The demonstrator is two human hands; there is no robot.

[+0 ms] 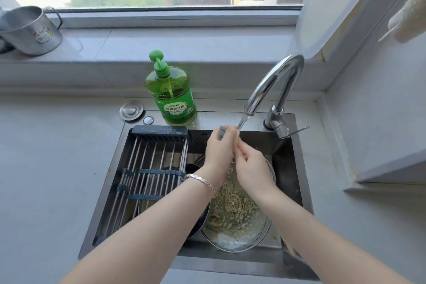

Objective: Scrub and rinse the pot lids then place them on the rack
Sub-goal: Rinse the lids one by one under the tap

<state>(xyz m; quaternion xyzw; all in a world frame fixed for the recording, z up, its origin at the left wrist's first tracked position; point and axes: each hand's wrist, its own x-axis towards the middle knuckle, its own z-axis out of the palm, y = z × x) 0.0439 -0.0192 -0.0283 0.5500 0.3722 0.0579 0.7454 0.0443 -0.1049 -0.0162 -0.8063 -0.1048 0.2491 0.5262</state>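
Head view: a foam-covered pot lid (237, 217) lies by the sink's (230, 260) right wall. Above it, left hand (219, 150) and right hand (251, 168) both grip a sponge (222, 132) under the running faucet (274, 83), probably wetting it. The rack (149, 163) spans the sink's left side.

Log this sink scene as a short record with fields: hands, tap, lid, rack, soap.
left hand: grips sponge under the faucet
right hand: pinches the same sponge
faucet: running
glass lid: lying in sink, soiled with residue
rack: spans sink's left side, dark cookware beneath
soap bottle: upright behind sink
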